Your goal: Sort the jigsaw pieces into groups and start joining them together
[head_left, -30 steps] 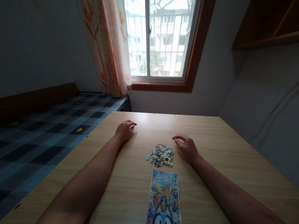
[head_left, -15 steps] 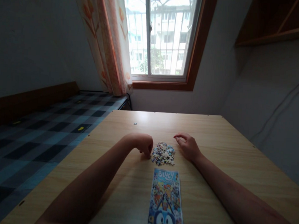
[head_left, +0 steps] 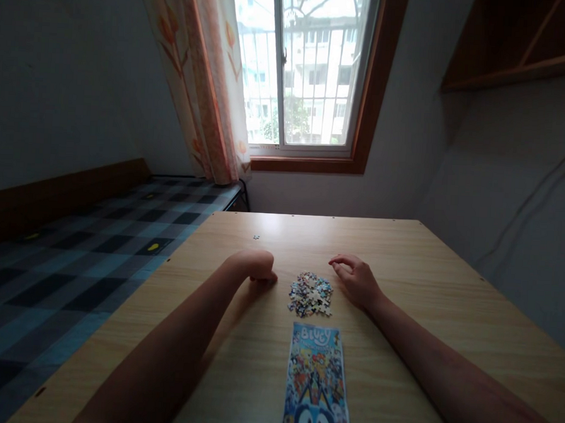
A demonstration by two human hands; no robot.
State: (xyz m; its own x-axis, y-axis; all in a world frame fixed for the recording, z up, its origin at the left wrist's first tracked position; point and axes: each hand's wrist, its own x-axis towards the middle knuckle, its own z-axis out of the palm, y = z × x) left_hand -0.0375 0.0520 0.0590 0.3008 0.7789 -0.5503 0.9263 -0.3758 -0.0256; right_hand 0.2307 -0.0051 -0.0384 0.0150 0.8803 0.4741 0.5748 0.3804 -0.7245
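Note:
A heap of small jigsaw puzzle pieces lies on the wooden table, some with the pale backs up. To its left, my left hand is curled with the fingertips turned down and pressed together. Whatever those fingers hold, if anything, is hidden. My right hand rests on the table just right of the heap, fingers loosely stretched and nothing seen in them. Nearer to me lies a blue picture sheet with "Bluey" lettering and cartoon figures. A small group of puzzle pieces sits farther back, at the left.
The light wooden table fills the foreground. Along its left side stands a bed with a checked cover. Behind are a window and a flowered curtain. A wooden shelf hangs on the right wall.
My left hand has moved left, away from the edge of the puzzle heap. The right hand stays in place. The view has tilted up slightly.

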